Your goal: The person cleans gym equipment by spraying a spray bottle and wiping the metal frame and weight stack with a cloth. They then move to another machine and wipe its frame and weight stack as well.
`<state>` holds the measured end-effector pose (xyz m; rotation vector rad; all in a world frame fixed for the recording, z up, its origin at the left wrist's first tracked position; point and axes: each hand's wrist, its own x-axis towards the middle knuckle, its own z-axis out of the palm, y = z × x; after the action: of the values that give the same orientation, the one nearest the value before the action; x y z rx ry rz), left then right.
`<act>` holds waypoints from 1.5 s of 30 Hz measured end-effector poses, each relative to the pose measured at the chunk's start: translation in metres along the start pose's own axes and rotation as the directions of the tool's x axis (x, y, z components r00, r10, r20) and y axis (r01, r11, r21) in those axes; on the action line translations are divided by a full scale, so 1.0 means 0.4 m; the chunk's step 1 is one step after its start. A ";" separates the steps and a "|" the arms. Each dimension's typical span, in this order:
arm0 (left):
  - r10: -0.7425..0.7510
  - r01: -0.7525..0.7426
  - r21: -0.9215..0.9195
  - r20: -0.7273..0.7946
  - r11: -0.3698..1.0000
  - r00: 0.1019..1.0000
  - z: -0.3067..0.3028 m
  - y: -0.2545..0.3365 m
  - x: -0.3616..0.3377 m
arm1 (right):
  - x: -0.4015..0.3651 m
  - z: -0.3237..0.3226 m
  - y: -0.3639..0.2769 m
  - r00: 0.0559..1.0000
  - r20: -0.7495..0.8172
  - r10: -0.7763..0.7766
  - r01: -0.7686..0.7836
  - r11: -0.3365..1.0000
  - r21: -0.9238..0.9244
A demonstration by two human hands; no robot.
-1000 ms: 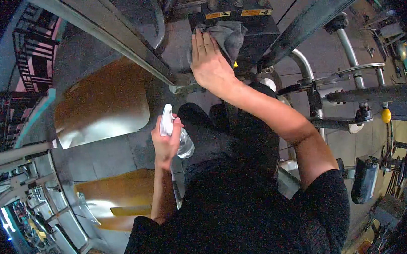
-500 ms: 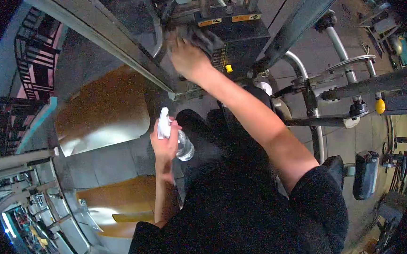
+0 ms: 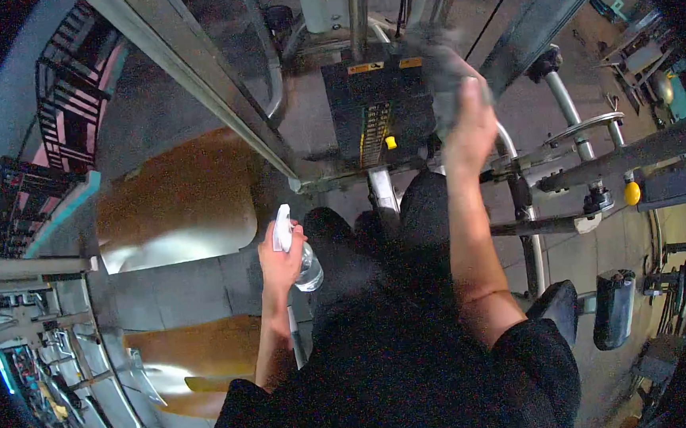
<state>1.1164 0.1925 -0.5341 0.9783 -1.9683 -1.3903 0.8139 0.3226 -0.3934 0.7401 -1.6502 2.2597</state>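
My left hand (image 3: 279,258) is wrapped round the neck of a clear spray bottle (image 3: 309,270) with a white trigger head, held low in front of my body. A dark grey cloth (image 3: 446,75), smeared by motion, is gripped in my right hand (image 3: 472,129). That hand is at the right side of a black weight stack (image 3: 349,126), and the cloth overlaps the stack's upper right edge. The stack carries a column of number labels, orange stickers on top and a yellow selector pin (image 3: 390,142) near its lower part.
Slanted metal uprights (image 3: 198,73) frame the stack on both sides. Two brown floor panels (image 3: 175,198) lie to the left. On the right are a machine arm with a yellow knob (image 3: 632,193) and a black padded roller (image 3: 615,310). A rack (image 3: 68,98) stands far left.
My right hand has swept the cloth from the stack's left side across to its right side. My left hand still holds the spray bottle, slightly lower in view.
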 end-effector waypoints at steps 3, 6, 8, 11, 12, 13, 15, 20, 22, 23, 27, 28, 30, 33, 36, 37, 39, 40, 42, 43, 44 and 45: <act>0.026 -0.026 0.005 0.009 1.000 1.000 0.008 0.050 0.009 | 0.019 0.098 0.043 0.843 0.329 -0.426 0.532 0.752 -0.389; 0.043 -0.043 -0.012 0.014 0.999 0.999 0.013 0.050 0.003 | -0.006 0.167 0.158 0.778 0.517 -0.357 0.628 0.472 -0.619; 0.043 -0.045 -0.081 -0.027 0.996 0.999 0.010 0.031 -0.014 | -0.029 0.154 0.182 0.767 0.534 -0.356 0.642 0.430 -0.635; -0.041 0.040 -0.038 -0.040 0.998 0.998 -0.007 -0.004 -0.027 | 0.005 0.155 0.187 0.746 0.566 -0.352 0.666 0.410 -0.623; -0.119 0.118 -0.017 -0.035 0.993 0.992 -0.017 -0.012 -0.037 | 0.021 0.153 0.185 0.748 0.563 -0.351 0.663 0.431 -0.612; -0.087 0.087 0.005 -0.021 0.996 0.996 -0.020 -0.021 -0.038 | 0.046 0.152 0.188 0.764 0.577 -0.290 0.638 0.479 -0.603; -0.076 0.076 0.005 -0.013 0.997 0.997 -0.017 -0.043 -0.030 | 0.086 0.150 0.168 0.781 0.597 -0.183 0.592 0.522 -0.614; -0.015 0.016 -0.029 0.027 0.999 1.000 0.011 -0.010 -0.003 | 0.028 0.111 0.190 0.710 0.599 -0.370 0.702 0.429 -0.568; -0.019 0.019 -0.020 0.032 1.000 0.999 0.016 0.011 0.003 | 0.002 0.063 0.185 0.728 0.583 -0.361 0.682 0.476 -0.556; -0.016 0.016 -0.015 0.022 1.000 1.000 0.017 0.015 0.008 | -0.015 0.036 0.174 0.832 0.524 -0.184 0.508 0.633 -0.584; 0.019 -0.019 -0.097 -0.009 0.995 1.000 0.015 0.006 0.000 | -0.067 -0.096 0.171 0.966 -0.061 0.251 -0.247 0.827 -0.505; 0.020 -0.021 -0.101 -0.019 0.995 1.000 0.016 0.000 0.002 | -0.061 -0.118 0.175 0.937 -0.224 0.268 -0.338 0.854 -0.395; -0.010 0.011 -0.055 0.007 0.998 1.000 0.001 -0.012 -0.009 | -0.029 -0.082 0.121 0.940 -0.339 -0.028 -0.039 0.981 -0.190; -0.010 0.011 -0.020 0.028 1.000 1.000 -0.002 -0.014 -0.011 | 0.038 -0.019 0.124 0.860 0.223 -0.460 0.491 0.623 -0.609; -0.010 0.010 -0.023 0.032 1.000 0.999 0.005 -0.017 -0.005 | 0.058 0.055 0.247 0.730 0.552 -0.404 0.674 0.290 -0.679; -0.013 0.014 -0.046 0.023 0.999 1.000 0.006 -0.018 -0.001 | 0.070 0.051 0.233 0.756 0.556 -0.344 0.652 0.330 -0.682; -0.017 0.018 -0.054 0.024 0.998 1.000 0.018 -0.010 0.014 | 0.108 0.045 0.200 0.773 0.572 -0.275 0.634 0.369 -0.679; -0.028 0.030 -0.052 0.035 0.998 0.999 0.017 -0.008 0.004 | 0.116 0.038 0.193 0.779 0.584 -0.228 0.622 0.402 -0.673; -0.020 0.021 -0.024 0.044 0.999 0.999 0.028 -0.010 0.006 | 0.111 0.025 0.189 0.786 0.589 -0.187 0.605 0.427 -0.672; 0.000 0.000 -0.007 0.061 1.000 0.998 0.033 -0.003 0.009 | 0.091 0.024 0.190 0.784 0.568 -0.250 0.617 0.409 -0.672; 0.026 -0.026 0.009 0.078 1.000 0.997 0.037 0.004 0.013 | 0.074 0.020 0.189 0.777 0.543 -0.318 0.629 0.389 -0.673; 0.020 -0.018 -0.027 0.071 0.999 0.997 0.043 0.008 0.012 | 0.054 0.001 0.179 0.772 0.547 -0.325 0.635 0.433 -0.639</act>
<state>1.0997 0.1987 -0.5366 0.9070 -2.0011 -1.4555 0.7617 0.2965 -0.4399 1.1801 -1.9836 0.8045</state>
